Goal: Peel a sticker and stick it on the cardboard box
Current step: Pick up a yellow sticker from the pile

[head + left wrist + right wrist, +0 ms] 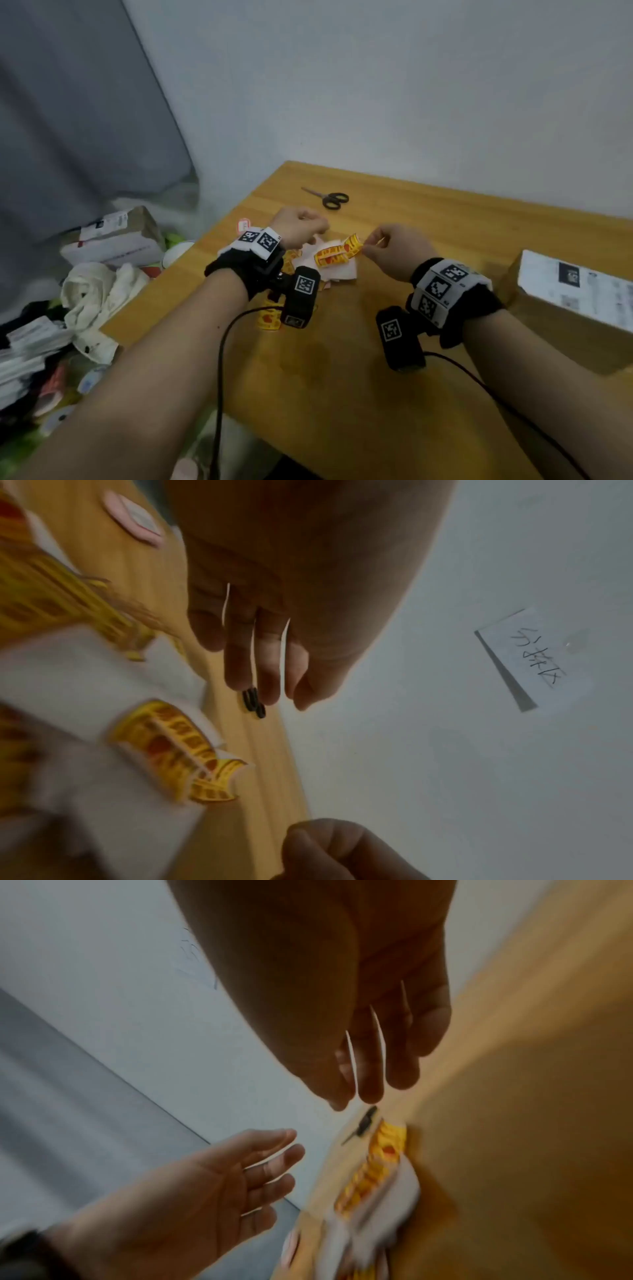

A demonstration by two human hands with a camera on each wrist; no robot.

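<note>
Right hand (394,251): raised above the wooden table (445,240), thumb and forefinger pinching one end of the yellow sticker (354,247).
Yellow sticker: curled, its other end on the white backing sheet (337,274).
Left hand (301,228): held over the sheet's far edge, fingers loosely curled, gripping nothing.
Cardboard box (565,308): on the table at the right, well apart from both hands.
Scissors (327,198): lying beyond the hands.

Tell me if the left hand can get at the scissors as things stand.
Probably yes: the scissors lie on bare table just beyond the left hand, with nothing between them, and that hand holds nothing.
</note>
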